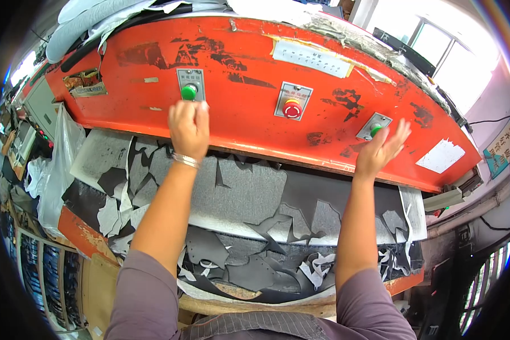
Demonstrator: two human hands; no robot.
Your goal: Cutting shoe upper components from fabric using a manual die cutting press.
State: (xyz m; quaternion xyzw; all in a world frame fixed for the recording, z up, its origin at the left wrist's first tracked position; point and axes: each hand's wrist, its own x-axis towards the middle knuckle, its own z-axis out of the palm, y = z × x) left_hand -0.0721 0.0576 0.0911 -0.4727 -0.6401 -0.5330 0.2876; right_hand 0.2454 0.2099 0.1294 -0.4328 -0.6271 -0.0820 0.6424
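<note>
Both my arms reach forward to the red front panel (241, 107) of a large press machine. My left hand (189, 130) is closed, its fingers curled with nothing seen in them, just below a green push button (189, 92) on a metal plate. My right hand (379, 150) has its fingers stretched out and overlaps the lower edge of another green button (375, 130); whether it presses it I cannot tell. Between them sits a red emergency stop button (292, 109). Below the panel lies grey sheet material (241, 190) with cut-out gaps.
Dark scraps (255, 273) and white strips (318, 267) are heaped along the near edge. A clear plastic bag (65, 164) hangs at the left. Racks (45, 272) stand at the lower left, and folded grey material (88, 28) lies on top of the machine.
</note>
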